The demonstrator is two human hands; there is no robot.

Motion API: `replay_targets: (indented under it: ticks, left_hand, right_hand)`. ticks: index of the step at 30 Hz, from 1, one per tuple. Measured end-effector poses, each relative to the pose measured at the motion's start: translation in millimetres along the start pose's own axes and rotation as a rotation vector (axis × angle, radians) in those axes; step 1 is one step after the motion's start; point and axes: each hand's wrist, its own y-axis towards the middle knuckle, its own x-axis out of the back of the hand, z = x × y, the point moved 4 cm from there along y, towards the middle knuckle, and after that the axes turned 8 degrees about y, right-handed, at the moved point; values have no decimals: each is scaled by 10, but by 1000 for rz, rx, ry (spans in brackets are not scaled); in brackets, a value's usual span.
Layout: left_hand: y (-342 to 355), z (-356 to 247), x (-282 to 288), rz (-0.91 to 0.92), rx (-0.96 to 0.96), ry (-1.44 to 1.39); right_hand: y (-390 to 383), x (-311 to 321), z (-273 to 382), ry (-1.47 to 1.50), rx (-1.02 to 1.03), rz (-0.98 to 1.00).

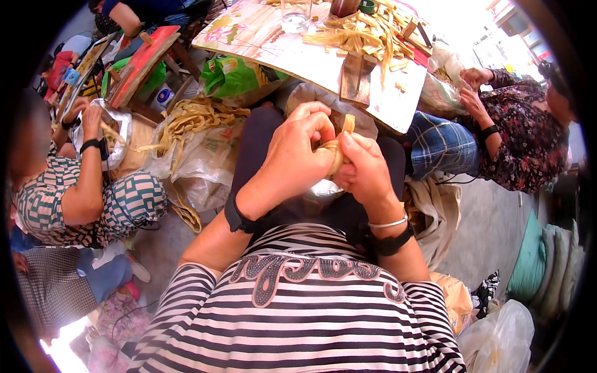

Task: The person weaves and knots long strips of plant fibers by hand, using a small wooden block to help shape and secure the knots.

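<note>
Head view, L hand (292,152): fingers bent, grasping yellow strip (339,163); some fingertips hidden.
R hand (367,168): thumb & fingers pinching same strip, opp. side.
Strip position: looped btwn both hands, above lap, short end sticking up by R thumb.
Wrists: dark band on each, pale bangle (388,223) on R too.
Table (249,38): ahead of hands, w/ strip pile (360,40), clear glass (295,17), wooden block (357,81) nr front edge.
Clear sack (208,163): L of lap, more strips on top.
R co-worker (516,140): dark floral top, hands raised close tog.; any held item too small to tell.
</note>
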Motion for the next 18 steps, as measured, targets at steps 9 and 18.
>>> replay_targets:
  ticks: [9, 18]
  left_hand:
    - [-136, -70, -67, -72, -310, 209]
    - [-120, -5, -148, -75, -33, 149]
  right_hand:
    - [-93, 50, 46, 65, -193, -21]
    - [-156, 149, 108, -123, 7, -79]
